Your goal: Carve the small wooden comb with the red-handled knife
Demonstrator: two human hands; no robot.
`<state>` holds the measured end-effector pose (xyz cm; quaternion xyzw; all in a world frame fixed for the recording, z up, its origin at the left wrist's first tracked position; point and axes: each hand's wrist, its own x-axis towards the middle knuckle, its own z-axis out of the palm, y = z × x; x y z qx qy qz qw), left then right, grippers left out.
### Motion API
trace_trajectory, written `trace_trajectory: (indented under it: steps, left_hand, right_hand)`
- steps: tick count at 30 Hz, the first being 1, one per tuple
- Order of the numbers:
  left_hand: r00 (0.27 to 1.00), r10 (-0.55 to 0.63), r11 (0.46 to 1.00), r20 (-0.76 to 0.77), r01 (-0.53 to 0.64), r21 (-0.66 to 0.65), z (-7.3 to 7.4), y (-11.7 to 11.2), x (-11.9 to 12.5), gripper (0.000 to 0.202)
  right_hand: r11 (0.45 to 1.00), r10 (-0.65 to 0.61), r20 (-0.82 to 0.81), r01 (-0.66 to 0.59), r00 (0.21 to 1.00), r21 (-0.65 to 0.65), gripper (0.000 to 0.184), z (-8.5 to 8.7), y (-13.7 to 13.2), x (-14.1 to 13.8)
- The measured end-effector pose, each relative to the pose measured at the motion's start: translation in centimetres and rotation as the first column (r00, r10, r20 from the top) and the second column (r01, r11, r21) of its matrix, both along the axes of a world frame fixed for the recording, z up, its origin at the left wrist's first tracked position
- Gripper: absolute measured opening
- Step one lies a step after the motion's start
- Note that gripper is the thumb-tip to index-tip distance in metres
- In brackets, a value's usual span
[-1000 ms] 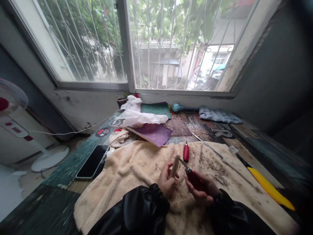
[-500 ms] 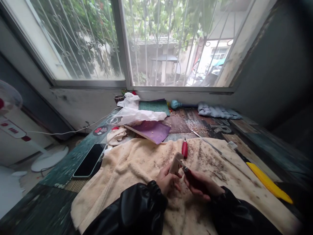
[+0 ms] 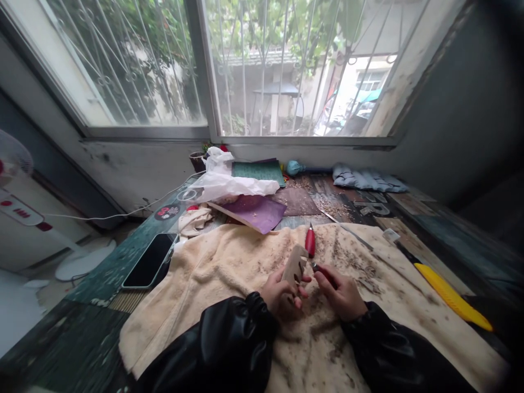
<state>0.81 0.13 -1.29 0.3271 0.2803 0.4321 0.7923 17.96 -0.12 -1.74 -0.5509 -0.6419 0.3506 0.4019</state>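
My left hand (image 3: 282,292) is closed around a flat piece of wood (image 3: 293,265) with dark notches cut along its right side. The wood tilts upward out of the fist. In my right hand (image 3: 341,295) is a carving knife (image 3: 330,275) with a dark red handle, gripped with the thumb along it. Its tip end points at the wood, with a small gap between them; the blade is hard to make out. Just beyond the wood, a second red-handled carving knife (image 3: 310,242) lies on the beige towel (image 3: 229,262), which is strewn with shavings.
A phone (image 3: 150,262) lies at the left. Purple sandpaper (image 3: 257,213), a white plastic bag (image 3: 233,185) and a green sheet (image 3: 260,172) are farther back. A long metal strip (image 3: 347,230) and a yellow-handled tool (image 3: 452,295) lie right. A fan (image 3: 24,210) stands beside the table.
My right hand has drawn the carving knife back off the wood and turned more palm-down. In my left hand the wood has rotated, so its notched side shows more.
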Motion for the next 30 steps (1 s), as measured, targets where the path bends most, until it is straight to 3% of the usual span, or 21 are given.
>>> trace_trajectory:
  steps: [3, 8, 12, 19, 30]
  left_hand:
    - [1.0, 0.019, 1.0, 0.015, -0.019, -0.005, -0.3, 0.0, 0.1, 0.044]
    - [0.999, 0.033, 0.999, 0.037, -0.032, -0.015, -0.9, 0.0, 0.2, 0.047]
    - [0.999, 0.003, 0.999, 0.045, -0.002, -0.034, -1.3, 0.1, 0.1, 0.055]
    - [1.0, -0.016, 1.0, -0.011, 0.016, -0.023, -1.0, -0.2, 0.0, 0.063]
    - [0.999, 0.017, 1.0, -0.05, -0.018, -0.026, -1.3, -0.8, 0.2, 0.054]
  right_hand:
    - [0.974, 0.025, 0.305, -0.092, 0.952, 0.207, 0.035, 0.3, -0.4, -0.2]
    - [0.948, 0.091, 0.5, -0.229, 0.861, 0.222, 0.035, 0.1, -0.6, -0.1]
    - [0.938, 0.149, 0.555, -0.295, 0.818, 0.183, 0.033, 0.1, -0.6, 0.1]
    - [0.929, 0.179, 0.557, -0.326, 0.811, 0.176, 0.029, 0.6, -0.9, 0.0]
    - [0.929, 0.089, 0.601, -0.283, 0.794, 0.237, 0.032, 0.4, -1.1, 0.0]
